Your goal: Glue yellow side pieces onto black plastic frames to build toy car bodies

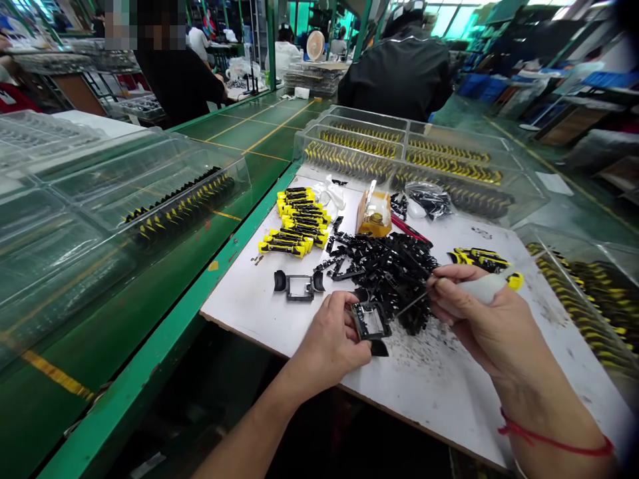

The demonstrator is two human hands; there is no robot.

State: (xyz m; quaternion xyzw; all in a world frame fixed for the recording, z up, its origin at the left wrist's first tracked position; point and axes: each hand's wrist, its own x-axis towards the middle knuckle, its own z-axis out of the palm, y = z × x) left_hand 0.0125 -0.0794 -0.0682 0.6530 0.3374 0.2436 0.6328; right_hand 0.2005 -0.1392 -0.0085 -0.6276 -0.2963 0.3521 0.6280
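Observation:
My left hand (pixel 337 336) grips a black plastic frame (pixel 383 326) with a square opening, tilted just above the front of the white board. Curved black wings stick out from its sides. In my right hand (pixel 479 313) lies a whitish squeeze bottle (pixel 482 287) with a long thin nozzle (pixel 414 305), whose tip points at the frame's right side, close to it; whether they touch I cannot tell. Behind both hands spreads a heap of small black plastic parts (pixel 384 259). A similar black winged frame (pixel 299 287) rests flat to the left of my left hand.
Yellow-and-black parts (pixel 299 223) lie stacked at the board's left, more (pixel 482 258) at right. An amber container (pixel 374 216), red tool (pixel 412 229) and bagged black parts (pixel 429 199) stand behind the heap. Clear trays (pixel 399 156) of parts surround the white board (pixel 249 293). People sit beyond.

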